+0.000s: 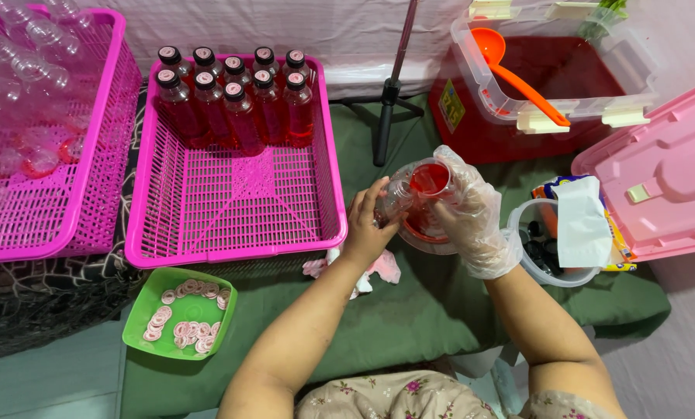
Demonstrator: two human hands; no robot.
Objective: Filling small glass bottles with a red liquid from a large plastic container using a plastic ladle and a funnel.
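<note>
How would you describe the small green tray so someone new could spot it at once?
Start at the big pink basket holding the row of filled red bottles. Just below its front left corner lies the green tray, left of the person's left hand. It is the only green container, and it holds small round pink seals.

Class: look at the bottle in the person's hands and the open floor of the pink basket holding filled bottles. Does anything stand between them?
Nothing visible does. The bottle is in the left hand, beside the basket; only its low rim lies between.
</note>
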